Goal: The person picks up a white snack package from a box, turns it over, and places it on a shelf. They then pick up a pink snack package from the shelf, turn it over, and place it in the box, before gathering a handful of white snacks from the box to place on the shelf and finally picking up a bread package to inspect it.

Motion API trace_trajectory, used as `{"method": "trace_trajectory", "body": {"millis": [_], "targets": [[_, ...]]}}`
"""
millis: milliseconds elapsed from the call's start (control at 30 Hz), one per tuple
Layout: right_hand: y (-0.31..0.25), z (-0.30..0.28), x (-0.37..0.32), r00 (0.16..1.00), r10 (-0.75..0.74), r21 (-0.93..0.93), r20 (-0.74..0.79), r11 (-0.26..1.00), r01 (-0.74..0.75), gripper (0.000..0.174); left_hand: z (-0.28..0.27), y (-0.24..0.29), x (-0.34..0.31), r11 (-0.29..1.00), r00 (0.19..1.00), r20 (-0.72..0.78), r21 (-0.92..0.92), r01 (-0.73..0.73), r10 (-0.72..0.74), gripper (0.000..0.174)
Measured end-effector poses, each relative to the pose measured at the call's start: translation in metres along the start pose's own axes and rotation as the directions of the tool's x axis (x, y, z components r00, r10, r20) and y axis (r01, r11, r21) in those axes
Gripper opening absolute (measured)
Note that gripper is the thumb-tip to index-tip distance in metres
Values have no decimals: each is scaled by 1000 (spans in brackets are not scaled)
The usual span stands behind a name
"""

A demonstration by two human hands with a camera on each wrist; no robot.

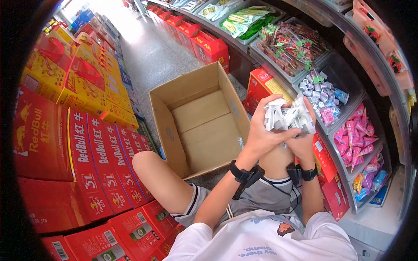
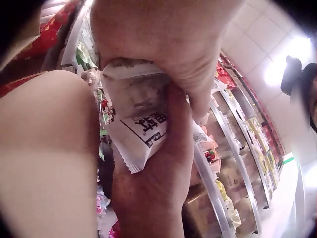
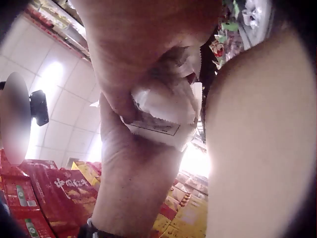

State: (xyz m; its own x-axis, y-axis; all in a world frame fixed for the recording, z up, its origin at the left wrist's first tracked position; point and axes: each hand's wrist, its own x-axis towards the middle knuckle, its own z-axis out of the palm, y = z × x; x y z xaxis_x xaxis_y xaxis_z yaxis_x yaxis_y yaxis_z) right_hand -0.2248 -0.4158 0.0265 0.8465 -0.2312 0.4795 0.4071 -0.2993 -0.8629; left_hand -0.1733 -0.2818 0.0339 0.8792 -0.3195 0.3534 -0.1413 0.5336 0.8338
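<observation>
A bunch of small white wrapped packets [image 1: 285,115] is cupped between my two hands above one knee. My left hand [image 1: 260,135] grips the bunch from the left, its thumb across the near side. From the right, my right hand [image 1: 304,142] holds the same packets with its fingers curled round them. Dark printed characters show on one white packet [image 2: 146,136] in the left wrist view. In the right wrist view, clear and white wrappers [image 3: 166,106] bulge between the palms. An open cardboard box [image 1: 204,126] stands on the floor to the left of the hands.
Shelf bins on the right hold silver-wrapped sweets [image 1: 315,93], pink cone packs [image 1: 355,139] and brown snack sticks [image 1: 291,48]. Red drink cartons [image 1: 100,161] and yellow cartons [image 1: 85,82] are stacked along the left. A grey aisle floor [image 1: 152,56] runs between.
</observation>
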Motion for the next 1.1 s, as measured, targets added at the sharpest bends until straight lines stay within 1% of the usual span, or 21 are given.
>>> {"method": "trace_trajectory", "body": {"millis": [67,167,200,300,367,467,500,600,700,800,900,1000,1100], "targets": [[8,-4,-1,999,-3,30,-32,1000,4,105,2,5,2,1000,1000,2,12,-27,27,82],[15,-6,1,999,32,40,-42,999,-31,104,-4,6,2,990,998,6,128,67,-68,80],[14,-5,3,998,50,38,-38,998,-49,103,-5,2,2,993,998,-9,100,66,-65,77],[9,0,5,990,139,215,-39,968,-128,105,-5,-6,1,998,998,-42,24,50,-49,66],[12,-3,5,987,156,208,-41,968,-144,106,-4,-6,3,999,998,-48,-22,27,-28,59],[13,-7,6,993,113,163,-42,981,-105,105,-14,-12,6,995,993,-108,84,52,-43,52],[13,-8,6,995,89,142,-41,986,-83,105,-17,-11,8,988,996,-93,155,-3,18,47],[8,-7,6,991,122,187,-55,976,-109,102,-17,-9,5,989,996,-84,141,38,-26,48],[11,-8,8,987,129,120,-95,986,-117,98,-19,-8,5,982,995,-95,187,26,-8,47],[6,-3,11,988,105,121,-111,988,-91,94,-18,-7,5,980,993,-113,198,36,-14,46],[-8,3,14,988,91,161,-121,984,-71,90,-14,-3,5,996,990,-127,50,73,-66,45],[-14,6,17,989,62,124,-135,991,-45,89,-11,2,6,997,987,-151,40,68,-62,44],[-13,4,15,992,74,90,-106,994,-64,90,-10,-4,8,987,988,-151,159,-7,32,45]]}}
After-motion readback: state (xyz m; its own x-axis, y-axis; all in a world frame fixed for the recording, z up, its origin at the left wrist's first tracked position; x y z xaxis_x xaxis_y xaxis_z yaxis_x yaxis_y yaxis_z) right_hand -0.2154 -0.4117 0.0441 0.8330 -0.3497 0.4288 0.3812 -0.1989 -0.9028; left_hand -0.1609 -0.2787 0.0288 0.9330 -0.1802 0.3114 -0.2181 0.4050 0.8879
